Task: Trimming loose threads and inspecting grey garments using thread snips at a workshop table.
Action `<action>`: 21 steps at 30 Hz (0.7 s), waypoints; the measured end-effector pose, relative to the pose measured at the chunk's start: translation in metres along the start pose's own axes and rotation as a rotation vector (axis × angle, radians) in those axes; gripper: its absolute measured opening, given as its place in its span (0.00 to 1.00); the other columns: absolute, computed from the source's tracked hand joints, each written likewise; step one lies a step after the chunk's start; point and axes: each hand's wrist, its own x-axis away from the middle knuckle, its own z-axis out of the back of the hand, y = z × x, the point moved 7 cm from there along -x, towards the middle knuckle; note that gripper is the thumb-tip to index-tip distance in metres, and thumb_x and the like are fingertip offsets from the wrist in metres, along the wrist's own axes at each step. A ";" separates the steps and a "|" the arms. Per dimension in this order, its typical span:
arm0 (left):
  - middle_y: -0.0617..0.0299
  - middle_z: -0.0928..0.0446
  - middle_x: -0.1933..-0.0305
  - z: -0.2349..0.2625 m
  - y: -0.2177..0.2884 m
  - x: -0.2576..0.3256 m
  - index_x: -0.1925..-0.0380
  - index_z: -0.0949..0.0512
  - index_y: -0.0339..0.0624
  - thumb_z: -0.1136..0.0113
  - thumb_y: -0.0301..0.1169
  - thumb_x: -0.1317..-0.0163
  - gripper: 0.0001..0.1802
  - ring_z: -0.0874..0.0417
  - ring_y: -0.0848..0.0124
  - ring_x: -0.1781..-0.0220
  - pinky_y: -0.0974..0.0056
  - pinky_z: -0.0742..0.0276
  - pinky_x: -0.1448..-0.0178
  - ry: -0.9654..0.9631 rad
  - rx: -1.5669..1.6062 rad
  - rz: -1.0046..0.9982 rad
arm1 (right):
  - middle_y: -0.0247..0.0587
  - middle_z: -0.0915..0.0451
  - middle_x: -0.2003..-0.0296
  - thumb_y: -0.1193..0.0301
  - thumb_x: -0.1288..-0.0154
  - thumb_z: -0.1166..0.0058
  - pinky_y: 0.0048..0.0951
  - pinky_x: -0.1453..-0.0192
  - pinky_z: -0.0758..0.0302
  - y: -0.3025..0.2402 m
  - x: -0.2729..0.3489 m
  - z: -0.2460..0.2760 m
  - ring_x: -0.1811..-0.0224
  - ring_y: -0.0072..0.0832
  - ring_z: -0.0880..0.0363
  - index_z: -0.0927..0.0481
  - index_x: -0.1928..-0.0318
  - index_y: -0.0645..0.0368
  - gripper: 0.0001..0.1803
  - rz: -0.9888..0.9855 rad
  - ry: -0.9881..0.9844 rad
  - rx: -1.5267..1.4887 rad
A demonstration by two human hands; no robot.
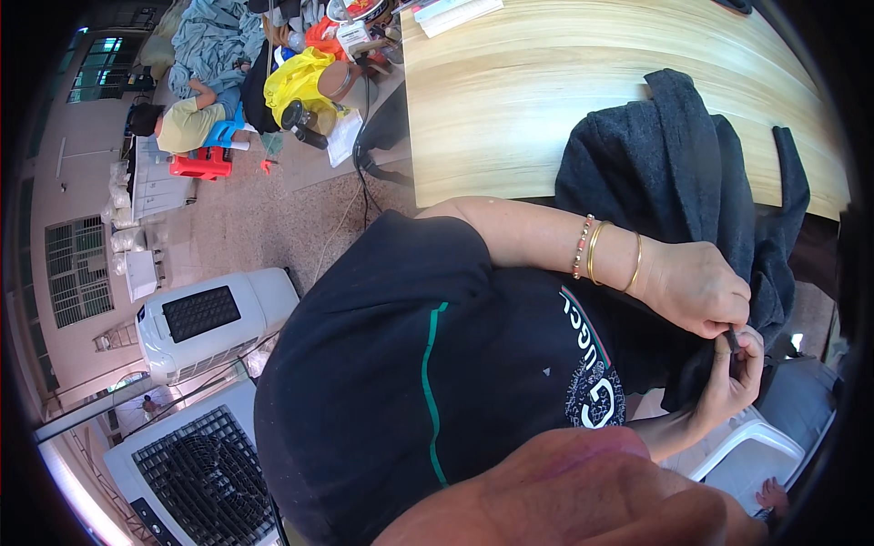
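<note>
A dark grey woollen-looking cloth (646, 155) lies bunched on the table and hangs over its edge. My left hand (699, 284), with bracelets on its wrist, has its fingers closed in a pinch on a small edge of this dark cloth. Just below, my right hand (730, 387) meets it, thumb and fingers pressed on the same small dark piece. The fingertips of both hands almost touch. Between them only a little of the pinched cloth shows, and any finer item there is hidden.
The pale wooden table (492, 109) spans the upper right. A white plastic chair (756, 441) stands below my hands. At left are two white air coolers (205, 314). Farther off, another person (189, 126) sits beside a red stool (202, 164), near a yellow bag (296, 86).
</note>
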 end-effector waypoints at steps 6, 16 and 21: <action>0.63 0.27 0.72 0.011 -0.007 -0.009 0.74 0.25 0.45 0.36 0.32 0.47 0.07 0.19 0.65 0.75 0.63 0.23 0.74 0.130 -0.240 -0.078 | 0.44 0.21 0.47 0.85 0.38 0.40 0.24 0.42 0.31 -0.027 0.006 -0.003 0.47 0.27 0.25 0.22 0.47 0.68 0.18 -0.008 0.208 0.142; 0.61 0.17 0.62 0.016 -0.045 0.000 0.61 0.15 0.49 0.36 0.42 0.42 0.13 0.16 0.57 0.56 0.54 0.21 0.55 -0.600 -0.122 0.187 | 0.44 0.17 0.56 0.81 0.32 0.46 0.25 0.42 0.28 0.000 0.048 0.060 0.53 0.27 0.21 0.17 0.48 0.66 0.13 -0.173 0.284 0.517; 0.61 0.17 0.64 0.042 -0.071 0.019 0.65 0.14 0.48 0.37 0.44 0.41 0.13 0.16 0.58 0.56 0.54 0.21 0.53 -0.542 -0.279 0.214 | 0.44 0.16 0.54 0.79 0.29 0.46 0.22 0.43 0.27 0.009 0.053 0.064 0.52 0.27 0.20 0.19 0.43 0.65 0.16 -0.162 0.390 0.473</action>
